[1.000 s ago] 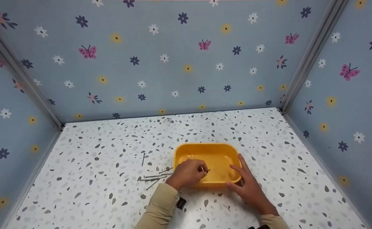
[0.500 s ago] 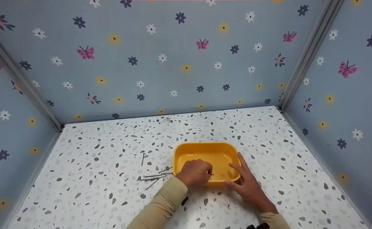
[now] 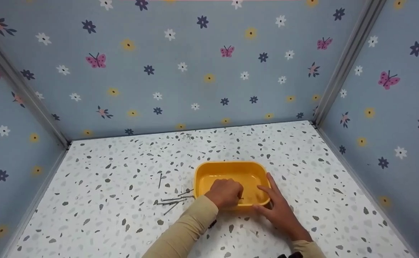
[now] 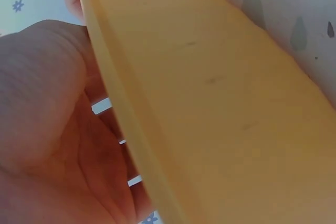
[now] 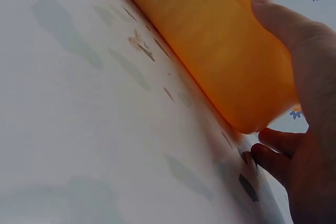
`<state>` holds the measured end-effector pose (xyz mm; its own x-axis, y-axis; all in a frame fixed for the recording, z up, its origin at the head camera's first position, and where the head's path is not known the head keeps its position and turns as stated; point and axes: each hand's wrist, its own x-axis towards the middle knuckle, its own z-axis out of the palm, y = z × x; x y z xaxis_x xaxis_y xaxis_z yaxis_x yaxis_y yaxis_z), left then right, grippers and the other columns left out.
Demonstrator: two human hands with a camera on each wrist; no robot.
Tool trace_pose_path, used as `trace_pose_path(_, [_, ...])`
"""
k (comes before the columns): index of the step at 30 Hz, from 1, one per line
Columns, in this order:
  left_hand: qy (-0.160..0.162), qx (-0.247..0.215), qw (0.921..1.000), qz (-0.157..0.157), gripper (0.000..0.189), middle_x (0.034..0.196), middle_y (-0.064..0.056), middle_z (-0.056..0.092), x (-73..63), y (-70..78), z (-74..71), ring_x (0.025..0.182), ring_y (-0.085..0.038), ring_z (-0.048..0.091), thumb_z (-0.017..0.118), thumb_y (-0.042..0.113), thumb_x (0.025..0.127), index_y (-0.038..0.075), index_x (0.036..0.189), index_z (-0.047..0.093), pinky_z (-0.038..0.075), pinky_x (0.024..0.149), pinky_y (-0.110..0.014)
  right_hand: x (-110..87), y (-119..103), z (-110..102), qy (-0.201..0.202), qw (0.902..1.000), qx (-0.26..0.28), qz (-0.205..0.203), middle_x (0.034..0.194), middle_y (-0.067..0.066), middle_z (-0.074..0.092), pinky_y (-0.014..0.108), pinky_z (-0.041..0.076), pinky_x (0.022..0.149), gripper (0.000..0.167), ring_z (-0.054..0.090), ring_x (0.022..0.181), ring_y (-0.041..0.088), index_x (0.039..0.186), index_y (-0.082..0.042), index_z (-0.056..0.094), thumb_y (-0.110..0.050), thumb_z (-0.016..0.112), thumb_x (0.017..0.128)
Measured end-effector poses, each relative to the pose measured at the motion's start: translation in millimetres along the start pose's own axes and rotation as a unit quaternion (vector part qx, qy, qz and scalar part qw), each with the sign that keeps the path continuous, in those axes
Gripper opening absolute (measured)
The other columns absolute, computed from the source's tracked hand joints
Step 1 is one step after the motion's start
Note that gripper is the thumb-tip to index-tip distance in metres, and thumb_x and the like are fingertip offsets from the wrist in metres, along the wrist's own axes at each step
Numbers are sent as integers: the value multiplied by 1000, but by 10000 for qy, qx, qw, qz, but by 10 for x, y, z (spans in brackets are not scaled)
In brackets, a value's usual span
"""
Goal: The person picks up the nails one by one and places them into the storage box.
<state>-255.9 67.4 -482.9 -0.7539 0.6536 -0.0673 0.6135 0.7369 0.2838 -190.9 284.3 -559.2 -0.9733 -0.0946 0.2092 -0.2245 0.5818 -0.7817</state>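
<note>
A yellow plastic tub (image 3: 231,165) stands on the speckled tabletop. My left hand (image 3: 225,193) reaches down into it over the near rim with fingers curled. A short dark tip of a nail (image 3: 242,198) pokes out beside those fingers; the rest of it is hidden by the hand. In the left wrist view the tub's near wall (image 4: 210,103) covers the fingertips. At the tub's right end, my right hand (image 3: 279,211) grips the corner, thumb on the near rim and one finger over the inside. The right wrist view shows that thumb (image 5: 278,17) on the rim.
Several long nails (image 3: 170,199) lie in a loose pile left of the tub, some right at its wall. One separate nail (image 3: 160,180) lies just beyond them. Flower-patterned panels (image 3: 195,71) enclose the table at the back and both sides.
My left hand has moved slightly right and toward me inside the tub, its fingers turning downward, the nail tip moving along with it. My right hand keeps its hold on the tub.
</note>
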Motion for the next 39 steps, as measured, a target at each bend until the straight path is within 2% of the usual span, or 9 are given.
trace_pose_path(2, [8,6,10000,3,6,68,6,61,13,9,-7,64,-15,54,74,18,90,15,89,79,48,70,-29,2,9,-2,7,10000,-7,-21,168,-3,5,42,21,117,67,14,151,21,144,-18,54,-44,77,87])
trace_pose_path(7, [-5,-90,9999,-44,8,68,6,60,42,15,1,67,-15,54,74,22,91,15,91,79,48,73,-30,2,5,-14,-36,10000,23,-50,168,-3,6,19,17,114,67,14,151,18,144,-17,54,-44,77,87])
trace_pose_path(10, [-18,-199,9998,-31,10,71,7,62,60,8,18,68,-15,54,74,23,92,15,93,79,49,75,-30,-2,3,-13,-40,10000,10,-40,168,-3,5,13,14,111,67,14,151,19,144,-17,54,-43,77,87])
trace_pose_path(15, [-99,-295,9995,-52,9,73,7,63,89,-9,48,70,-14,55,73,23,92,16,94,79,49,76,-30,-6,5,-10,-21,10000,-29,-35,168,-5,5,20,15,114,68,14,151,19,144,-19,53,-46,77,87])
trace_pose_path(23, [-196,-587,9981,-75,11,74,7,63,110,-15,64,70,-14,56,76,23,91,14,97,79,49,75,-28,-11,19,-8,7,9999,-56,-88,167,-7,4,46,20,116,68,15,151,21,144,-19,54,-49,76,86])
trace_pose_path(26, [-211,-589,9979,-143,11,73,6,62,115,-24,75,69,-15,56,74,21,92,13,98,79,48,73,-28,-7,11,-10,-1,9999,-44,-92,167,-7,5,47,20,116,70,15,151,22,144,-17,54,-51,75,86])
trace_pose_path(29, [-199,-520,9983,-163,10,71,5,60,114,-35,83,68,-15,55,71,19,93,13,98,78,46,70,-28,-3,4,-8,-3,10000,-53,-27,167,-8,5,40,20,117,70,15,151,20,144,-17,54,-50,76,86])
trace_pose_path(35, [-120,-122,9998,-98,10,66,4,56,119,-60,93,63,-16,52,68,21,92,15,89,75,43,63,-29,-1,2,-6,23,9999,55,-82,168,-5,6,13,17,111,67,16,151,21,143,-14,54,-42,78,87])
trace_pose_path(39, [-66,-50,9999,-58,13,65,4,55,101,-76,97,61,-15,52,65,23,93,14,89,74,42,61,-29,-2,1,3,1,9999,140,-99,168,-3,6,10,16,109,66,15,151,22,144,-13,53,-37,78,88])
